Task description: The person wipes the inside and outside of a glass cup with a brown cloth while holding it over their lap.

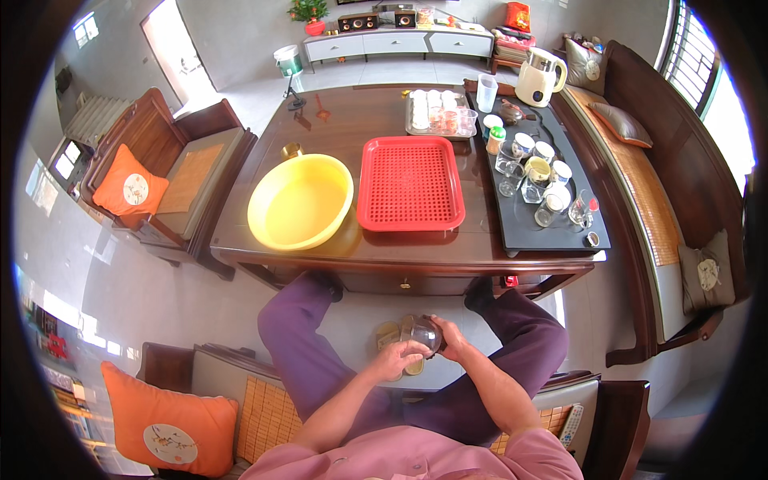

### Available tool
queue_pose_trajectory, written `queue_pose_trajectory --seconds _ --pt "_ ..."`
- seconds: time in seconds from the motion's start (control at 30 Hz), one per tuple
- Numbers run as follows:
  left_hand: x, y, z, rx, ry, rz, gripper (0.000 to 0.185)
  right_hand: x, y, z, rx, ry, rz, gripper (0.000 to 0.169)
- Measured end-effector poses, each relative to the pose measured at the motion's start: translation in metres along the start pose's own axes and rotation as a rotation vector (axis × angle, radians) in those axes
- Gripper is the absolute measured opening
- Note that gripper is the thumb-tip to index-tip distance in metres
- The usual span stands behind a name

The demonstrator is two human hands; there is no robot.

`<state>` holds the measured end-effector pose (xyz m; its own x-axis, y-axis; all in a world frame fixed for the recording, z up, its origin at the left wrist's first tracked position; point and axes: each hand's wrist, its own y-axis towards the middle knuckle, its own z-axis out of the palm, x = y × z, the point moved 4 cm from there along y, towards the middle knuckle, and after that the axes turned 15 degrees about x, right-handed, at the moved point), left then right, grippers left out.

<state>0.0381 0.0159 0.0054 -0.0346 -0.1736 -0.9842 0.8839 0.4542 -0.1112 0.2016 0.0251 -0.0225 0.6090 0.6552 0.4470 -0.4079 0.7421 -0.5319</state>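
Note:
A clear rounded glass vessel (426, 333) with a dark part at its right side is between my hands, above the floor and between my knees. My right hand (451, 341) grips it from the right, on the dark part. The fingers of my left hand (396, 359) lie against the near left side of the glass. Whether the dark part is a handle or a lid is hidden by my right hand. Below the vessel, a pair of tan slippers (387, 333) rests on the tiled floor.
Ahead stands a dark wooden table (336, 114) with a yellow basin (300, 201), a red perforated tray (411, 183), and a metal tray (441, 133) of cups. A black tea tray (522, 234) holds several cups, glasses and a cream electric kettle (540, 78). Wooden seats flank the table.

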Motion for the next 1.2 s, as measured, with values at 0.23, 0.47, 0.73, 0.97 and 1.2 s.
queue_pose_trajectory --seconds 0.23,0.47,0.73,0.97,1.2 --pt "-0.016 0.005 0.002 -0.067 0.042 -0.076 0.031 -0.004 0.002 -0.004 0.002 0.038 -0.121 0.031" --pt "0.009 0.004 -0.008 -0.13 -0.393 -0.073 0.035 -0.014 0.012 -0.01 0.024 -0.28 -0.21 0.039" --pt "0.011 0.003 -0.009 -0.203 -0.323 0.061 0.032 -0.014 0.013 -0.01 0.008 -0.265 -0.181 0.042" --pt "0.007 -0.002 -0.022 -0.363 -0.362 0.034 0.03 0.013 0.0 0.004 -0.172 -1.06 -0.287 0.031" --pt "0.002 -0.003 -0.024 -0.374 -0.397 0.04 0.031 0.021 -0.002 -0.009 -0.094 -0.484 -0.266 0.028"
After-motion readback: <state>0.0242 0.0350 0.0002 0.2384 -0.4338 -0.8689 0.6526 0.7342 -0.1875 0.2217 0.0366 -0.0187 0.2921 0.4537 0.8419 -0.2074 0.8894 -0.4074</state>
